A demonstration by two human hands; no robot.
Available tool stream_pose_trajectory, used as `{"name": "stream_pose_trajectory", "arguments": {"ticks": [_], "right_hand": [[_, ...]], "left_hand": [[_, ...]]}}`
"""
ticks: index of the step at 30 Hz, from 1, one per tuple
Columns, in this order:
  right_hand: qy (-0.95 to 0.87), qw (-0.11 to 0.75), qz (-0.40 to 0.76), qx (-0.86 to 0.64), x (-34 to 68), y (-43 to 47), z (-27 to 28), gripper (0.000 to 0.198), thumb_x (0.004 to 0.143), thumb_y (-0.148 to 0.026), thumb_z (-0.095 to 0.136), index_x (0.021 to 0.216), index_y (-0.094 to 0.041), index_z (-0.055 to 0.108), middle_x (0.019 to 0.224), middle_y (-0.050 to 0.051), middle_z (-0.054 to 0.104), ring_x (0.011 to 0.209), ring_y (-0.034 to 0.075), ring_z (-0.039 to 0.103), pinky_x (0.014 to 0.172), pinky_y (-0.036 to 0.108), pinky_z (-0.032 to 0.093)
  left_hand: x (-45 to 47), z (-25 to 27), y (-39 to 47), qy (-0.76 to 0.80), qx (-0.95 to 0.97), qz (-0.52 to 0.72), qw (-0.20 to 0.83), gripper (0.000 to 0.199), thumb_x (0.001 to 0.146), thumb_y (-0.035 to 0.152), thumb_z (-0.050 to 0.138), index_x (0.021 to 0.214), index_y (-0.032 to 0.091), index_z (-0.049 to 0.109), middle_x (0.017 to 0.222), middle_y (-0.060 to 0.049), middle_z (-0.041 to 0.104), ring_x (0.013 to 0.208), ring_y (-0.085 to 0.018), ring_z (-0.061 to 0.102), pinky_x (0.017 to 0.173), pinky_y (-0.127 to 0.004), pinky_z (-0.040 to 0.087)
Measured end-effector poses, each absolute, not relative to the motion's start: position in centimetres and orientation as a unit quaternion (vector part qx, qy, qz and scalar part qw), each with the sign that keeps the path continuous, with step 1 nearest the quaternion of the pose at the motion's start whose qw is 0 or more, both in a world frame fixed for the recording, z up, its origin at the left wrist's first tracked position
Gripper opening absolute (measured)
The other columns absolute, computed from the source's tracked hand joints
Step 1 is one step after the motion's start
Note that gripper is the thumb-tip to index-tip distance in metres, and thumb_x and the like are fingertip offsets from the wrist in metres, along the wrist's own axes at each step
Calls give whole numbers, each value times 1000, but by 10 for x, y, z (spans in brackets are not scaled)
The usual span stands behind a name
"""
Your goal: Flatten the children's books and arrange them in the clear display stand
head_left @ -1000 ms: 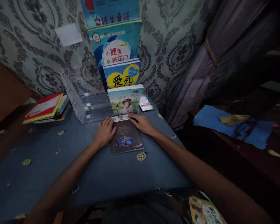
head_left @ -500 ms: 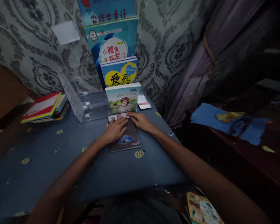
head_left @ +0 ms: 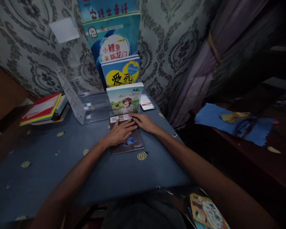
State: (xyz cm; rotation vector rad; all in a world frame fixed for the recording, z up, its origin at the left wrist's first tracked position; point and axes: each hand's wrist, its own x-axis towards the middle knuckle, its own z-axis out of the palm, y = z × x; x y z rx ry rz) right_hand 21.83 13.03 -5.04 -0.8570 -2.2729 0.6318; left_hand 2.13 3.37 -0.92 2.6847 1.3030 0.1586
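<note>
A dark grey book [head_left: 135, 147] lies flat on the table, with a blue picture on its cover and a white strip with a barcode [head_left: 113, 119] along its far edge. My left hand [head_left: 120, 132] rests flat on this book, fingers stretched over the cover. From the right, my right hand [head_left: 144, 122] touches the strip with its fingertips, the fingers extended. Just beyond, a book with a drawn girl [head_left: 126, 101] leans in a clear stepped rack [head_left: 77, 109]. Behind it rise a blue and yellow book [head_left: 121, 71] and taller blue books [head_left: 113, 35].
A stack of books and folders [head_left: 44, 109] sits at the table's left. Right of the rack lies a partly blurred white item [head_left: 146, 103]. A side table holds a blue cloth [head_left: 231, 122]. An orange book [head_left: 206, 211] is below the front edge.
My left hand has slid slightly right across the dark book, its fingertips now closer to my right hand. The right hand stays at the strip. The view has shifted slightly.
</note>
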Motion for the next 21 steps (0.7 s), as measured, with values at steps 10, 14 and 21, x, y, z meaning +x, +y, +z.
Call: {"name": "stream_pose_trajectory", "arguments": {"ticks": [10,14,21], "right_hand": [[-862,305,248,-320,219,130,-51,40,97,-23,50,134,-21,64,138,8,66,126,25,63,108,44,50],[-861,305,253,-320,220,131,-52,41,96,-26,54,135,-18,63,139,11,65,126,27,63,108,45,50],[-863,308,250,-314,219,133,-55,41,96,-27,55,135,-17,63,138,11,66,128,27,62,110,45,48]], "left_hand": [[22,-6,23,412,904,65,90,42,105,30,37,145,33,51,159,-5,44,151,-23,33,123,-63,13],[22,-7,19,413,905,68,82,42,105,36,38,144,33,52,158,-7,46,151,-25,34,121,-65,16],[22,-6,9,386,916,71,78,41,105,38,39,143,36,54,160,-8,42,152,-28,32,120,-67,17]]}}
